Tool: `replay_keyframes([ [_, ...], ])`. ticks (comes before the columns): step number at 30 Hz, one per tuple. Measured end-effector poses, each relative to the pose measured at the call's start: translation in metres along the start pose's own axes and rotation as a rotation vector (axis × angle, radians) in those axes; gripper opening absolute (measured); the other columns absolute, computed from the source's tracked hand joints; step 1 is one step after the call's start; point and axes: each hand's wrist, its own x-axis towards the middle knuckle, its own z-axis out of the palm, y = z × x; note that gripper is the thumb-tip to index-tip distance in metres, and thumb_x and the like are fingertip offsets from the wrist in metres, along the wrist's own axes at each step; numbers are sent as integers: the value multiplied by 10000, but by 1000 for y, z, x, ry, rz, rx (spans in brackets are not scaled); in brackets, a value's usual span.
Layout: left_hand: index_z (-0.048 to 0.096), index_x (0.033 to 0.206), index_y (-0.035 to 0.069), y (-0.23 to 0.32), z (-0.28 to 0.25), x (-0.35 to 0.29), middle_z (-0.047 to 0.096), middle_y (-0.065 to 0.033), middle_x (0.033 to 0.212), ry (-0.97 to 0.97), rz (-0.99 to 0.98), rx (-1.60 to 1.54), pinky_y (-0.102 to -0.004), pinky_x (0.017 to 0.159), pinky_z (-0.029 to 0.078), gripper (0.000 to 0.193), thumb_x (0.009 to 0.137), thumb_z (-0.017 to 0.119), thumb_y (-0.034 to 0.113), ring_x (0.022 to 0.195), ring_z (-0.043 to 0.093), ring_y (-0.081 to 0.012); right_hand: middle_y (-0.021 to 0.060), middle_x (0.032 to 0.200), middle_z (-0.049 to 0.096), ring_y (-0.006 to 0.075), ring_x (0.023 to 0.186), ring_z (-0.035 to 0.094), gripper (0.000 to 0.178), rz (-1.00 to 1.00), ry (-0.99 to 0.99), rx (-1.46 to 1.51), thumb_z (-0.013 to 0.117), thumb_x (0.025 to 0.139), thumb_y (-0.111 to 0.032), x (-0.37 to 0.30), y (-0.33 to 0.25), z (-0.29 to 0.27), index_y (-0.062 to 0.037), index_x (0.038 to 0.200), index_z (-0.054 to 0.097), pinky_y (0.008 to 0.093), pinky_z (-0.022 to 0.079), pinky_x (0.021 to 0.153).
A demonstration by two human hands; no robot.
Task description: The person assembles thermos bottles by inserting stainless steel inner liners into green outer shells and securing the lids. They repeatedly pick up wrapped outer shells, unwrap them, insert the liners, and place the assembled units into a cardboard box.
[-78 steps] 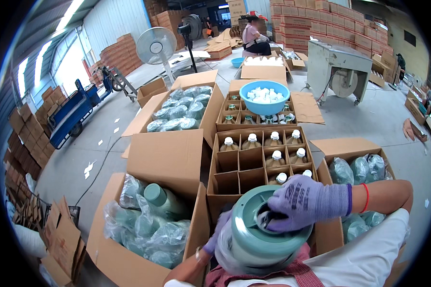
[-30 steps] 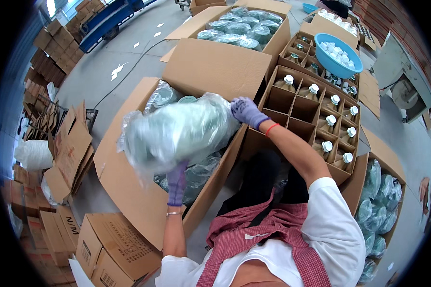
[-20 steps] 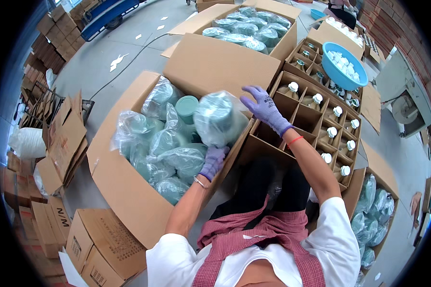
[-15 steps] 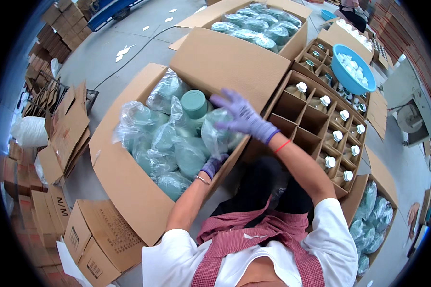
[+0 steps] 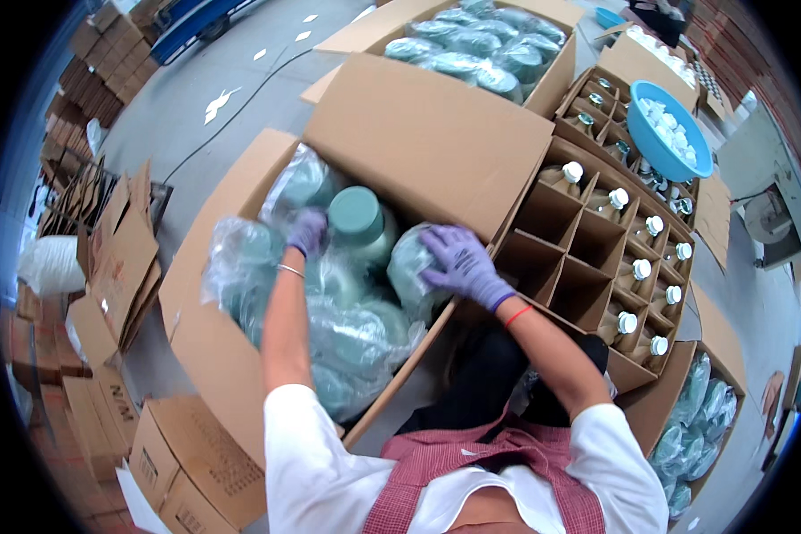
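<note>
An open carton [image 5: 206,222] in front of me holds several pale green bottles in clear plastic bags. One bottle with a wide green top [image 5: 356,214] stands upright in the middle, and its top is bare. My left hand [image 5: 308,233], in a purple glove, is closed on a clear plastic bag [image 5: 303,182] just left of that bottle; its fingertips are partly hidden. At the carton's right side, my right hand [image 5: 461,261], gloved alike, has its fingers wrapped over a bagged green bottle [image 5: 409,267]. More bagged bottles [image 5: 347,343] lie loosely in the near part.
On the right stands a divided carton [image 5: 568,240] with white-capped bottles [image 5: 617,198] in some cells. A blue basin [image 5: 645,133] of white caps rests behind it. Further cartons of bagged bottles stand at the back [image 5: 552,76] and lower right [image 5: 725,343]. Flattened cardboard [image 5: 116,258] leans at left.
My left hand has moved from the carton's near right edge up and left, beside the bare green top. My right hand, spread in the air before, has come down onto a bagged bottle.
</note>
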Motion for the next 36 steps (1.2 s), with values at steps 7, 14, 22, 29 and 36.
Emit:
replay_keyframes([
  [7, 642, 1152, 111, -18, 86, 45, 639, -163, 1138, -392, -97, 312, -370, 895, 484, 295, 865, 585, 145, 1052, 613, -315, 164, 1114, 625, 322, 1007, 610, 731, 222, 59, 158, 624, 786, -546, -15, 22, -4, -61, 1320, 505, 414, 484, 901],
  [14, 720, 1052, 73, -57, 44, -34, 670, -200, 1152, -371, -281, 220, -433, 924, 526, 377, 762, 716, 313, 1098, 627, -364, 158, 1105, 621, 315, 1015, 624, 774, 203, -105, 152, 542, 858, -603, 15, -21, -10, -88, 1426, 442, 437, 504, 858],
  [22, 634, 1175, -3, 99, -103, -70, 662, -83, 1087, 94, -120, -806, -330, 838, 522, 447, 738, 703, 58, 951, 627, -183, 186, 1303, 533, 337, 1190, 546, 788, 295, -95, 180, 581, 835, -628, -4, 2, -7, -81, 1392, 475, 436, 467, 973],
  [29, 585, 1139, -53, 295, -233, -162, 631, -90, 1062, 573, 197, -1111, -324, 875, 485, 363, 797, 651, 47, 950, 613, -179, 184, 1515, 370, 379, 1356, 401, 823, 509, 404, 1117, 707, 845, -476, -22, 29, -44, -82, 1482, 365, 474, 394, 1085],
  [36, 471, 1347, 41, 344, -64, -192, 550, -120, 1335, 140, 547, -576, -414, 1020, 446, 483, 909, 654, 131, 1204, 545, -280, 74, 1102, 677, 185, 995, 644, 490, 448, 682, 2075, 540, 960, -531, -139, 100, -212, -93, 1164, 623, 369, 539, 872],
])
